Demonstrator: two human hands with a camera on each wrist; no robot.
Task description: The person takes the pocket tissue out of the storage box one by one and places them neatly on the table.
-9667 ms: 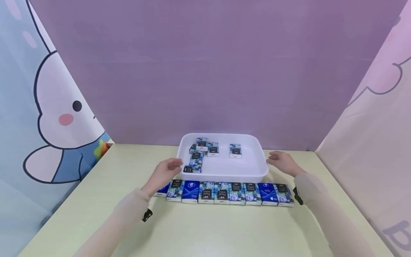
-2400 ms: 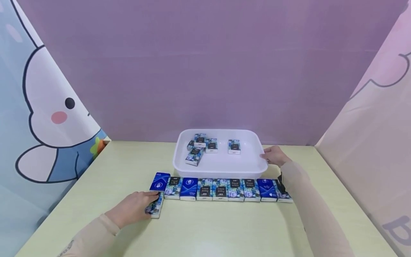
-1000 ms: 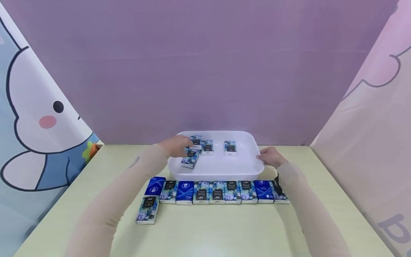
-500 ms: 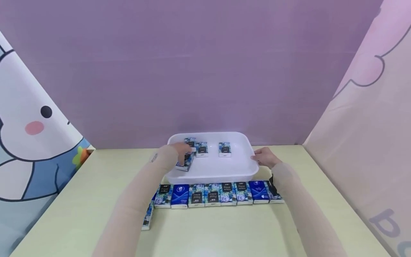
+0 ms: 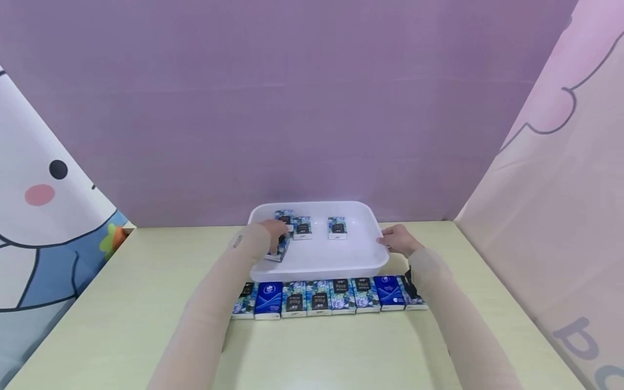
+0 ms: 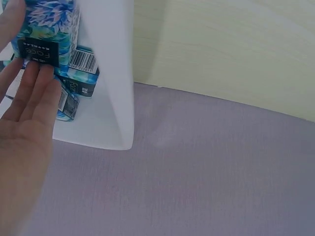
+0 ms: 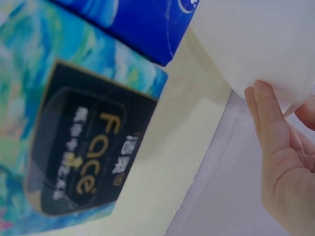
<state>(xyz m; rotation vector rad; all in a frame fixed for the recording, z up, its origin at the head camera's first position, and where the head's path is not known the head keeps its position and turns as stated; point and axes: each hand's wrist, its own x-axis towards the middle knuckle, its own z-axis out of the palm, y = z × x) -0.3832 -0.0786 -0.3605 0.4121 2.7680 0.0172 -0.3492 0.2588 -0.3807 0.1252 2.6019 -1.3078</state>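
My left hand (image 5: 275, 230) reaches over the left side of a white tray (image 5: 336, 259). In the left wrist view, its thumb and fingers pinch a blue floral tissue pack (image 6: 47, 29) from opposite edges. The pack still lies low in the tray, partly covered by the hand in the head view. Close to it are another floral tissue pack (image 5: 284, 214) and a tissue pack (image 5: 302, 227) lying flat; one more tissue pack (image 5: 337, 227) sits apart, right of centre. My right hand (image 5: 400, 240) grips the tray's right rim, its fingers against the outer wall (image 7: 256, 73).
A row of tissue packs, floral ones (image 5: 318, 298) and blue ones (image 5: 268, 300), runs along the tray's front edge. My left forearm hides the row's left end and the pack below it. A purple backdrop (image 5: 312, 108) stands right behind the tray.
After laying a floral pack on the table below the row's left end, my left hand went back to the tray and settled on another pack. My right hand took hold of the tray rim and stays there.
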